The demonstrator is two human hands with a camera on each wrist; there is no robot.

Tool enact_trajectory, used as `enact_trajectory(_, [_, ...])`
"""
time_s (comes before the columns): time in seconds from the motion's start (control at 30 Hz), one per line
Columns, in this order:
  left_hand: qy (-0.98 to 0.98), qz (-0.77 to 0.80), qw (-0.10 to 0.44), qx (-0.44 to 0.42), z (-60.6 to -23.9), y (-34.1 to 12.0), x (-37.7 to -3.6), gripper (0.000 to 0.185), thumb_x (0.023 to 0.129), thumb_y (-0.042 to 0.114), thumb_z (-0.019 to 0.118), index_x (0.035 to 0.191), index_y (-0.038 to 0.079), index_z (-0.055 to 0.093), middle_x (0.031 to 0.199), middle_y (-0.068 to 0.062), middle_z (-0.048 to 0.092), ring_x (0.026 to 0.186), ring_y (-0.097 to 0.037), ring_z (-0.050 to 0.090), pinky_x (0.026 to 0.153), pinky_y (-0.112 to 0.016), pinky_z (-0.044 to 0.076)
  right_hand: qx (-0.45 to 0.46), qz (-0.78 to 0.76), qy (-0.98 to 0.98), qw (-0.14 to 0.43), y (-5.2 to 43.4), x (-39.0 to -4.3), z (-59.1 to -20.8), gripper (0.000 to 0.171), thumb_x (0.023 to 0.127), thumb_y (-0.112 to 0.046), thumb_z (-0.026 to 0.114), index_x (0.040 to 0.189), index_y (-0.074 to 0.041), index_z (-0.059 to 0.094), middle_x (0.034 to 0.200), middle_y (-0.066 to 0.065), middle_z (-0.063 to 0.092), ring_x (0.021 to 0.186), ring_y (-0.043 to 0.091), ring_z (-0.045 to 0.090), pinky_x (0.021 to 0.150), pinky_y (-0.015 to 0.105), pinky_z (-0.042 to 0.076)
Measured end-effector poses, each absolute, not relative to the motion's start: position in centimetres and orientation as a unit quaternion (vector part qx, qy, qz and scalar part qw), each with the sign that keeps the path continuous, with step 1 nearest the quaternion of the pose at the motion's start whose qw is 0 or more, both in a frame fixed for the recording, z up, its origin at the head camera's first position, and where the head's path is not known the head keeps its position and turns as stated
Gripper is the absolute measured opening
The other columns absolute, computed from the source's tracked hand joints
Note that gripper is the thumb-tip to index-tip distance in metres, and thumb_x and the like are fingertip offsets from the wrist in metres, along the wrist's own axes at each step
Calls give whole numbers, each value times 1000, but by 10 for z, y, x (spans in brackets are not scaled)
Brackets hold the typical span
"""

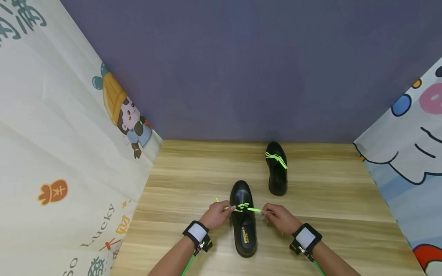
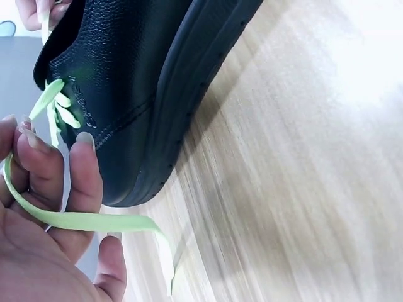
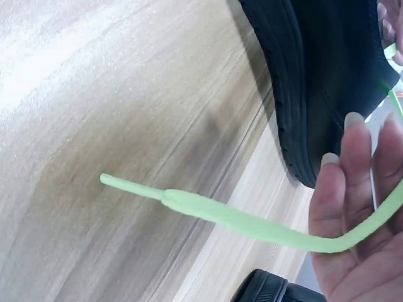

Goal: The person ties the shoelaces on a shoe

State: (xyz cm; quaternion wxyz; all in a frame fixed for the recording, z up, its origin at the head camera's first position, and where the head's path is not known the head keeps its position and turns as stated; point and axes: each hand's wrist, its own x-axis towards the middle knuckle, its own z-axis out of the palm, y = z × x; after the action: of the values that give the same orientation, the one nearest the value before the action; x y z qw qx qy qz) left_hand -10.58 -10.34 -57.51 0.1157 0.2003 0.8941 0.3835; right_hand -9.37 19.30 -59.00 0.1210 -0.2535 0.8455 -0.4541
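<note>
A black leather shoe [image 1: 243,234] with a neon green shoelace [image 1: 254,209] stands on the wooden surface between both hands, toe pointing away. On its left side my left hand [image 1: 216,214] pinches one end of the lace near the eyelets; in the left wrist view the loose tail of the lace [image 2: 113,221] crosses the palm and hangs down. To the right, my right hand [image 1: 281,218] pinches the other end, drawn out sideways from the shoe. The right wrist view shows that lace's tip [image 3: 132,187] hanging free past the fingers.
A second black shoe [image 1: 277,180], its green lace [image 1: 277,158] lying across it, stands farther back on the right. Behind the wooden surface [image 1: 193,165] rises a dark grey-blue panel [image 1: 221,76]. Printed white cloths [image 1: 69,126] flank both sides.
</note>
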Motion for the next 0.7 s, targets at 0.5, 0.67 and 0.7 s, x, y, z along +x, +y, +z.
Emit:
enact_trajectory(0.5, [807, 553, 159, 130, -574, -110, -112, 40, 107, 31, 49, 77, 4, 52, 69, -1, 51, 59, -13, 42, 57, -24, 37, -182, -615, 753, 149, 189, -94, -579, 20, 105, -11, 52, 94, 3, 60, 84, 10, 62, 77, 15, 61, 71, 34, 54])
enact_trajectory(0.67, [770, 607, 165, 108, -573, -106, -116, 38, 108, 23, 47, 83, -5, 53, 74, -8, 53, 67, -25, 49, 60, -26, 39, -179, -664, 715, 126, 187, -99, -578, 21, 105, -5, 49, 97, 12, 57, 89, 7, 64, 82, 8, 65, 77, 32, 58])
enact_trajectory(0.7, [765, 614, 166, 104, -573, -106, -116, 38, 108, 23, 47, 84, -6, 53, 74, -7, 53, 68, -26, 49, 60, -25, 40, -178, -670, 710, 126, 187, -99, -579, 22, 105, -5, 48, 97, 14, 56, 89, 6, 64, 82, 8, 64, 76, 31, 58])
